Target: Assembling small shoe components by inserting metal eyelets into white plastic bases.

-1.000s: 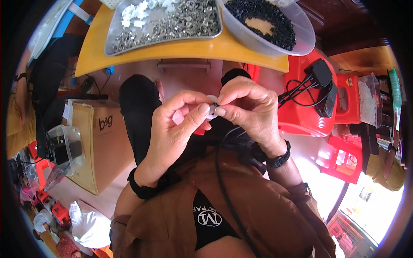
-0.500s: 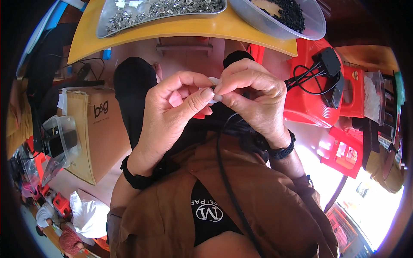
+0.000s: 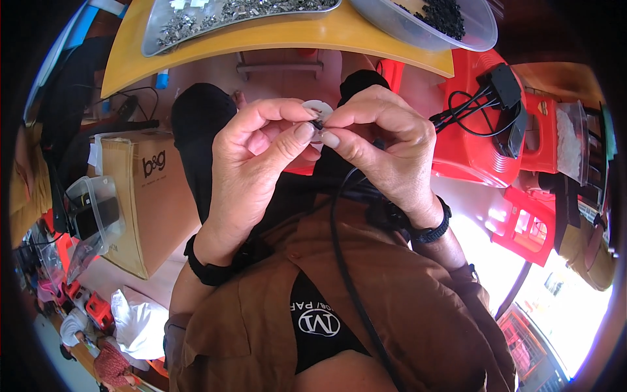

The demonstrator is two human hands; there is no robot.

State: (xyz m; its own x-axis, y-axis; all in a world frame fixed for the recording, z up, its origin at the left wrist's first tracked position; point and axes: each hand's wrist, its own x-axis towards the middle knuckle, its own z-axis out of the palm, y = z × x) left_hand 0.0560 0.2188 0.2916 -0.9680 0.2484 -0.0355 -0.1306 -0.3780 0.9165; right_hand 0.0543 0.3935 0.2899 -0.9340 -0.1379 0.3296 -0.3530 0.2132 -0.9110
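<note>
My left hand (image 3: 251,157) is raised over my lap, pinching a small black part (image 3: 317,123) between thumb and forefinger. Against the right side of that part, the thumb and forefinger of my right hand (image 3: 388,147) are pressed together. Whatever sits in the right fingertips is too small to make out. Just behind the fingertips a white round piece (image 3: 319,106) shows, partly covered by them. On the yellow table (image 3: 274,44) ahead, a metal tray (image 3: 149,40) holds many small shiny metal pieces. Right of it, a clear plastic bowl (image 3: 482,34) contains small black parts.
At my left stands a cardboard box (image 3: 163,202) beside a clear plastic container (image 3: 108,209). On my right, a red stool (image 3: 473,153) carries a black device (image 3: 503,88) with cables. A black cord (image 3: 346,268) runs down my front. Other people (image 3: 111,362) sit at the far lower left.
My fingertips have shifted slightly and parted a little, so the black part and more of the white round piece now show. Both hands stay together over my lap.
</note>
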